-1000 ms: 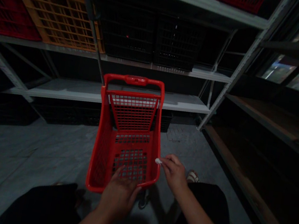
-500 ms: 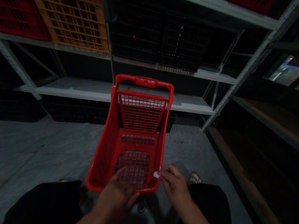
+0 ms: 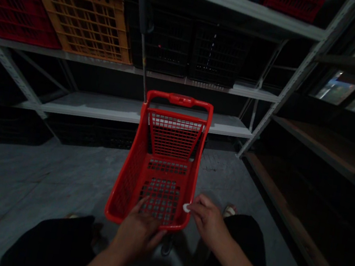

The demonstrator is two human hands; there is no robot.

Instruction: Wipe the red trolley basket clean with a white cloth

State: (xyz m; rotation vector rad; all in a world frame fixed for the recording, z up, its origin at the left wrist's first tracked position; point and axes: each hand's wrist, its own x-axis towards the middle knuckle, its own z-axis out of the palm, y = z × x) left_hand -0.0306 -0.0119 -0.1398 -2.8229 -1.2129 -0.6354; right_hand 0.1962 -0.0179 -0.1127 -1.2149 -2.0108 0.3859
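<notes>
In front of me stands a red plastic shopping cart (image 3: 193, 176), its basket showing only the gridded floor and walls. My left hand (image 3: 138, 231) lies over the cart's near rim, fingers reaching inside and thumb outside, gripping it. My right hand (image 3: 207, 217) is at the cart's near right corner. Between its thumb and fingers it pinches a small white piece (image 3: 186, 207), too small to name, against or very near the rim. A thin pole (image 3: 144, 61) rises from the left end of the cart's handle.
Behind the cart, a metal shelf rack (image 3: 92, 112) carries a red crate (image 3: 11, 5), an orange crate (image 3: 87, 22) and black crates (image 3: 218, 53). Dark shelves (image 3: 329, 142) line the right side. My legs flank the cart on the grey floor (image 3: 64, 177).
The cart's handle end and the pole have swung to the right, while its near end has shifted only slightly. Both hands keep their hold in nearly the same places.
</notes>
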